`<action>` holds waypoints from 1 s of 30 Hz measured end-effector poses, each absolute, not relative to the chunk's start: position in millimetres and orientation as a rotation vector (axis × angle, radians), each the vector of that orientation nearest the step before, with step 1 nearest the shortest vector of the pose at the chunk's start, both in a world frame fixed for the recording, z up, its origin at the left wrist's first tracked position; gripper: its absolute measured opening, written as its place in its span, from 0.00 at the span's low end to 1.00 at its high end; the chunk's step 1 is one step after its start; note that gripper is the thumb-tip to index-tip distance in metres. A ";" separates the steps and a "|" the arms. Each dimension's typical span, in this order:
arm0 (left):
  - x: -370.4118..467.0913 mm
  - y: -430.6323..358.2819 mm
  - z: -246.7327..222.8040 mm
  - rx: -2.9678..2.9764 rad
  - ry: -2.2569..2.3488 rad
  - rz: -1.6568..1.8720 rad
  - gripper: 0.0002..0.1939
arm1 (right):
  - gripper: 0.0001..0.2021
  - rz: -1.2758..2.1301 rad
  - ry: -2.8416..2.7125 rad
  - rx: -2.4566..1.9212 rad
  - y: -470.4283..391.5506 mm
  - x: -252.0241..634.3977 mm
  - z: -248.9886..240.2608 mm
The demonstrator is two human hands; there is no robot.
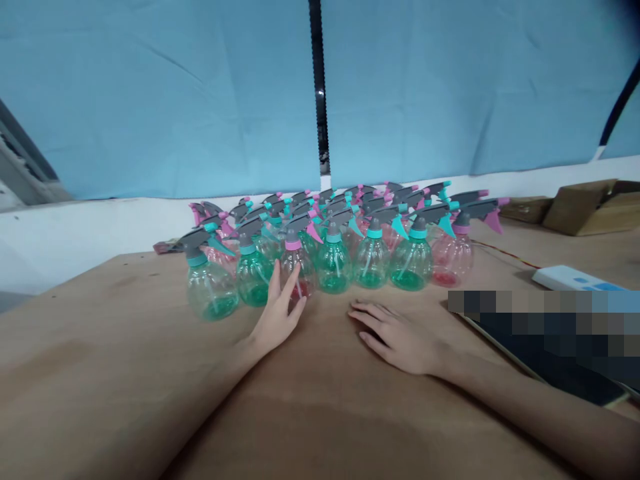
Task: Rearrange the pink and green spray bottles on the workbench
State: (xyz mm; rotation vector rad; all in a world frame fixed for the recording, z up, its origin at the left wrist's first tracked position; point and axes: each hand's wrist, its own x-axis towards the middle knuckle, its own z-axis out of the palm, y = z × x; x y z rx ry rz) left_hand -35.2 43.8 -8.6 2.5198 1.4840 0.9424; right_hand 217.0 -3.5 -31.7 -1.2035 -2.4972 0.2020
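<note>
Several clear spray bottles stand upright in rows across the wooden table. My left hand (pixel 281 310) is in front of a pink-collared spray bottle (pixel 295 267) in the front row, its fingers spread and partly covering it; whether they touch it I cannot tell. Beside it on the left is a green-based spray bottle (pixel 251 270), and further left another green-based one (pixel 210 290) sits slightly forward. My right hand (pixel 395 333) rests low over the table with fingers stretched out, holding nothing. Nearest to it are the green-based bottles (pixel 371 263) of the front row.
A white device (pixel 575 277) with a thin wire lies on the table (pixel 320 413) at right, behind a dark flat panel (pixel 545 353) that is partly pixelated. An open cardboard box (pixel 583 210) sits at the back right. Blue sheeting (pixel 200 100) hangs behind.
</note>
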 end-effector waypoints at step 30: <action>-8.6 28.5 -6.3 2.826 0.927 0.173 0.28 | 0.22 0.195 -2.466 -1.181 -4.4 214.9 -30.4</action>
